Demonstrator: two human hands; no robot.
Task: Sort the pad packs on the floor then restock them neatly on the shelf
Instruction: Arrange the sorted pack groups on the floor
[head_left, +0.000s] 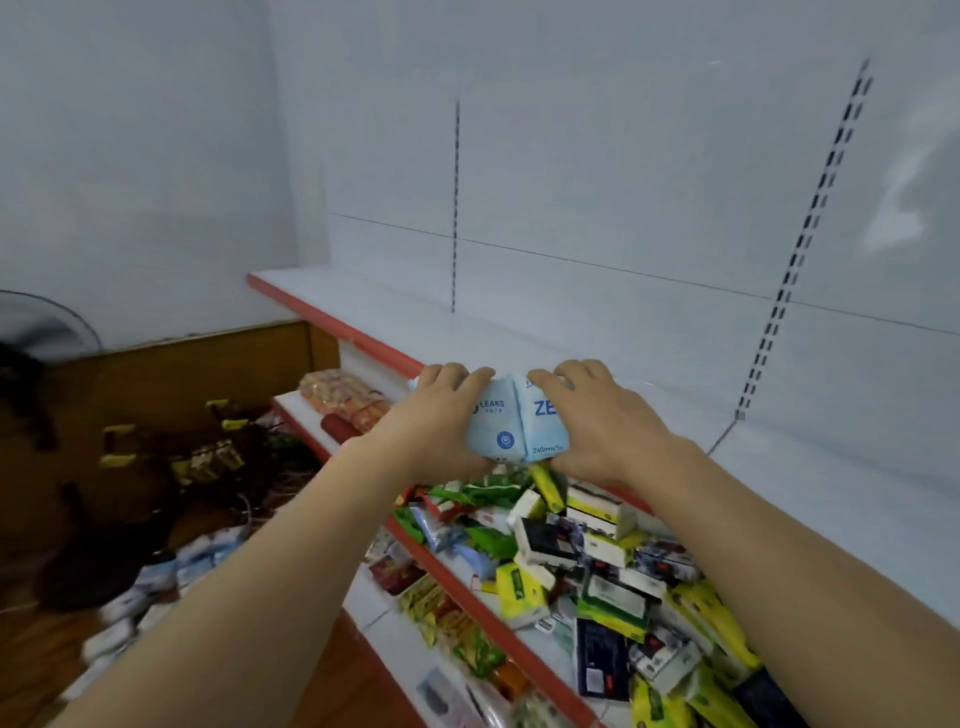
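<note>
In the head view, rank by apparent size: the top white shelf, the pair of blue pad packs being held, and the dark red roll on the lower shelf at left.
1. Top white shelf, largest by far.
2. Blue pad packs, held between left hand and right hand.
3. Dark red roll, smallest as seen, though it lies farther away and partly hidden.

A small shop is showing here: white shelving (597, 332) with red edge strips is running across the right, and packaged goods (597, 561) are crowding the lower tier at lower right
</note>
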